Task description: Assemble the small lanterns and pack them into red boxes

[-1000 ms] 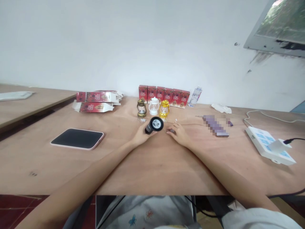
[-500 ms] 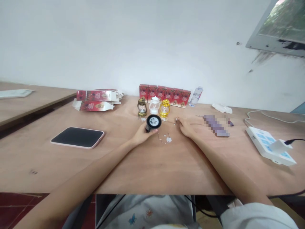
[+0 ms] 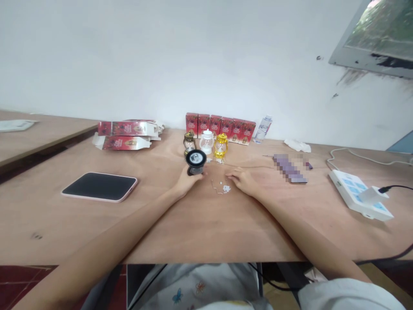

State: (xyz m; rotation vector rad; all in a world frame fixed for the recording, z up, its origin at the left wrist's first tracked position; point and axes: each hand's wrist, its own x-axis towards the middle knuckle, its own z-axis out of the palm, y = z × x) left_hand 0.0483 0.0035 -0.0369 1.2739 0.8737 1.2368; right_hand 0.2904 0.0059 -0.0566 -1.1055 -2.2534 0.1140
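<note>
A black round object with a glassy top (image 3: pixel 195 158) is held upright in my left hand (image 3: pixel 187 181), fingers wrapped round it. My right hand (image 3: pixel 241 180) rests on the table with its fingertips close together beside a small white part (image 3: pixel 226 188) and a thin bent wire (image 3: pixel 217 192); whether something tiny is between them is too small to tell. Behind the hands stand a bronze lantern (image 3: pixel 189 142), partly covered by the black object, a white lantern (image 3: pixel 206 142) and a gold lantern (image 3: pixel 221 146). Small pieces lie at their bases.
Several red boxes (image 3: pixel 215 125) stand by the wall beside a clear bottle (image 3: pixel 263 129). Flattened red cartons (image 3: pixel 125 142) and a phone (image 3: pixel 100 187) lie to the left. To the right are a tissue (image 3: pixel 297 146), a blurred purple item (image 3: pixel 289 168) and a white power strip (image 3: pixel 358 194).
My left hand has shifted slightly left with the black object, now tilted more. My right hand has come left and nearer, close to the small white part. The view has shifted slightly.
</note>
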